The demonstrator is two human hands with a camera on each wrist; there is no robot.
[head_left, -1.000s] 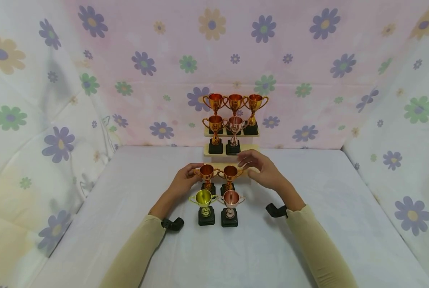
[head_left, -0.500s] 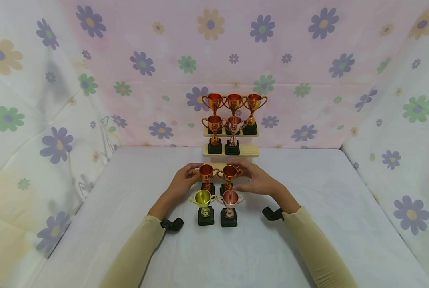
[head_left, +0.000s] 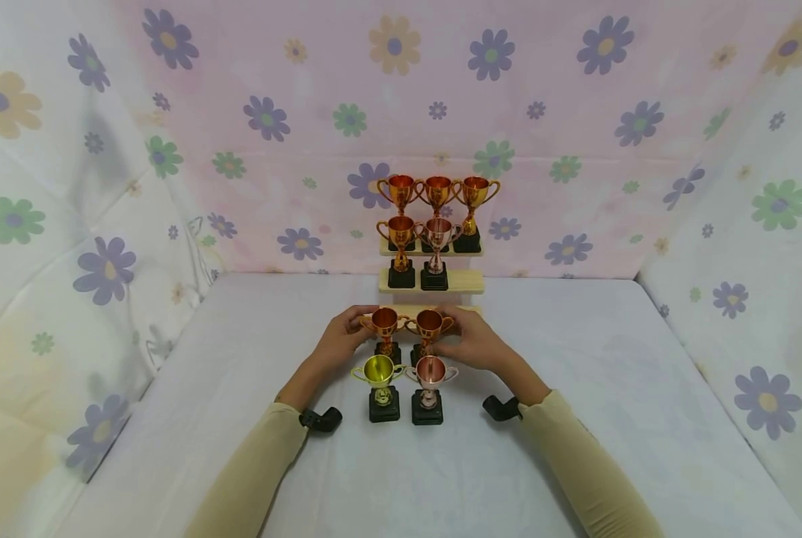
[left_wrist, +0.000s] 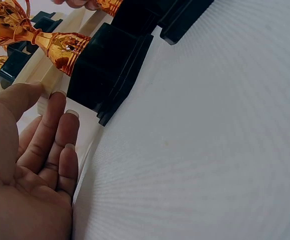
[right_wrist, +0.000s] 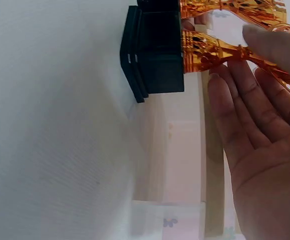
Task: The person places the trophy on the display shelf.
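A pale wooden stepped shelf stands at the back of the table. My left hand pinches the end of its lowest board between thumb and index finger, the other fingers loosely bent. Around the stem of the right-hand copper trophy, my right hand has its thumb in front and its fingers behind. That trophy's black base stands on the white cloth. Beside it is a matching copper trophy, close to my left fingertips. Nearer me stand a yellow-gold trophy and a rose-coloured trophy.
On the shelf's top step are three gold-coloured trophies. The middle step bears a gold-coloured trophy and a rose-coloured one, with bare board to their right. Flower-printed cloth hangs behind and at both sides.
My right hand has moved left and down from beside the shelf, bringing its thumb and fingers around the right copper trophy. The left hand stays at the lowest board.
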